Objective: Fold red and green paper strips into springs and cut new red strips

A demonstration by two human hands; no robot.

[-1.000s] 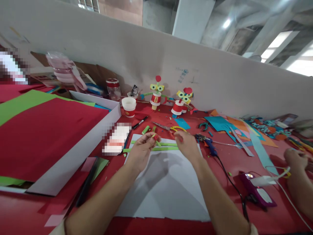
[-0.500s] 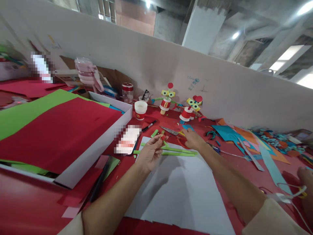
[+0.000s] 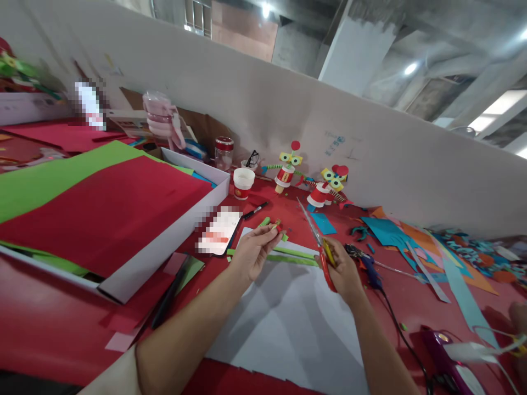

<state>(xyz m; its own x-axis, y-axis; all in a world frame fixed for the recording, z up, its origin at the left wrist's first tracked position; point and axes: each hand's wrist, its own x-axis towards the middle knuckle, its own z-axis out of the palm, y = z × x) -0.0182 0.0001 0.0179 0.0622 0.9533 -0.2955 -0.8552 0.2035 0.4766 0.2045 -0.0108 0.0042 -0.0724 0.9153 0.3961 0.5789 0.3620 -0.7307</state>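
Between the fingertips of my left hand (image 3: 252, 253) is a small folded paper strip (image 3: 279, 226), with red and green showing. My right hand (image 3: 345, 270) grips a pair of scissors (image 3: 325, 258) by its red and yellow handles, the blades pointing up and away. I cannot tell whether the blades are fully closed. Light green paper strips (image 3: 298, 260) lie under and between my hands, across the top of a white sheet (image 3: 296, 323). A green pleated paper piece (image 3: 264, 221) rests just past my left fingers. Beyond the scissors lies a blue paper rectangle (image 3: 323, 223).
At left stands a white box (image 3: 164, 236) with coloured sheets, beside a phone (image 3: 220, 230). Two paper-cup figures (image 3: 284, 176) and cups (image 3: 244, 184) line the wall. To the right are a glue gun (image 3: 370, 269), pliers (image 3: 360, 233), paper scraps and a purple device (image 3: 448, 356).
My right hand has picked the scissors up from the table and drawn them back toward me. My left hand still pinches the folded strip. The view has shifted slightly.
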